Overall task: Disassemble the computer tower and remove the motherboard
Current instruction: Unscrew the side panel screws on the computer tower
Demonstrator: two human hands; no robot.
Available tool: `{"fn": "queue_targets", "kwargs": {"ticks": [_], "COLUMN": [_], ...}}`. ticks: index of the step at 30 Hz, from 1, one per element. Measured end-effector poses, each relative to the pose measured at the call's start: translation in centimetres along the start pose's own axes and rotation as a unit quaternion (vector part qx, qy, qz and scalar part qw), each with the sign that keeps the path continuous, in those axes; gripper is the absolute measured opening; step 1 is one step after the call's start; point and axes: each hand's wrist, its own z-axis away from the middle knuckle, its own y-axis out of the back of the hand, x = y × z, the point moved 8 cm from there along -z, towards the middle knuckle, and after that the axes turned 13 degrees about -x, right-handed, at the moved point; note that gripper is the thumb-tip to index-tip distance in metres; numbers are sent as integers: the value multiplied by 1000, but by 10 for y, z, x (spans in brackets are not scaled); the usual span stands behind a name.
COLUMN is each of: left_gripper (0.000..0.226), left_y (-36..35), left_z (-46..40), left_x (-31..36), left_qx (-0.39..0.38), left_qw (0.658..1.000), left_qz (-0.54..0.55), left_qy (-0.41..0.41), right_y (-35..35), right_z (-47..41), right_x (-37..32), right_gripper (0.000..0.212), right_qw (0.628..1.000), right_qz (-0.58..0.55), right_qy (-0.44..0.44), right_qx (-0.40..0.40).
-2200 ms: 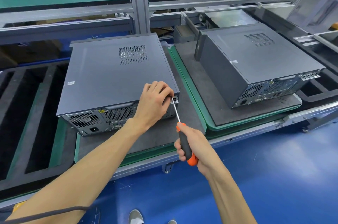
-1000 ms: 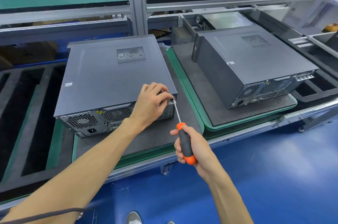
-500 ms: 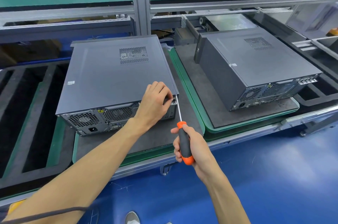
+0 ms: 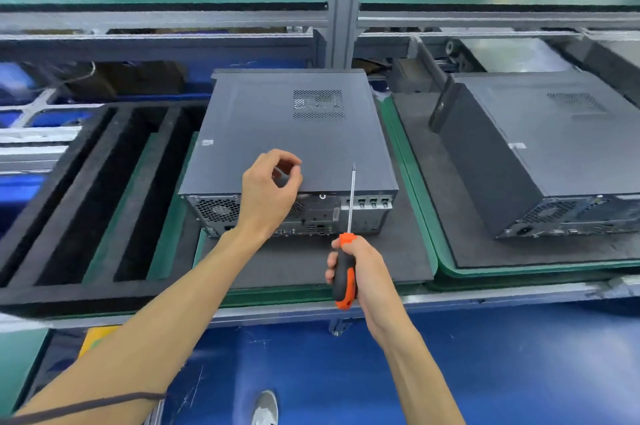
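A dark grey computer tower (image 4: 277, 133) lies on its side on a grey foam pad (image 4: 298, 263), with its rear panel of fans and ports facing me. My left hand (image 4: 266, 196) hovers over the tower's rear top edge, fingertips curled together round a small thing that looks like a screw (image 4: 278, 171). My right hand (image 4: 369, 272) grips the orange-and-black screwdriver (image 4: 344, 280). Its shaft points up in front of the rear panel, and the tip is clear of the case.
A second grey tower (image 4: 554, 147) lies on a green-edged pad to the right. A black foam tray (image 4: 86, 199) with long slots sits to the left. An aluminium post (image 4: 344, 8) and shelf rails run behind. Blue floor lies below the bench edge.
My left hand has left the tower's rear right corner and moved left and up with its fingers pinched. The screwdriver tip has come off the rear panel and now points up.
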Motion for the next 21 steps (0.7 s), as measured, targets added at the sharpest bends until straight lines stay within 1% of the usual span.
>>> {"fn": "queue_targets", "kwargs": {"ticks": [2, 5, 7, 8, 11, 14, 18, 21], "left_gripper": [13, 16, 14, 14, 18, 24, 23, 21], "left_y": [28, 64, 78, 80, 81, 79, 69, 64], "left_z": [10, 26, 32, 34, 32, 27, 23, 22], "left_x": [-17, -40, -52, -56, -64, -66, -63, -59], "left_qx": [16, 26, 4, -16, -75, -107, -143, -144], "left_qw": [1000, 998, 995, 993, 986, 981, 978, 980], "left_qz": [-8, -52, -96, -115, -144, -148, -124, -101], "left_qy": [17, 23, 13, 2, -34, -61, -86, -97], "right_y": [-23, -62, -86, -98, -130, -141, -137, -137], "right_z": [-12, -28, -36, -39, -41, -32, -17, -14], "right_x": [6, 16, 25, 29, 44, 56, 65, 67], "right_gripper": [16, 13, 11, 13, 18, 15, 15, 15], "right_qw": [999, 997, 995, 995, 994, 991, 990, 990], "right_qz": [28, 54, 67, 68, 24, 19, 13, 10], "right_qy": [-15, -26, -36, -40, -78, -118, -136, -140], "right_qx": [-25, -55, -58, -61, -74, -63, -26, -6]}}
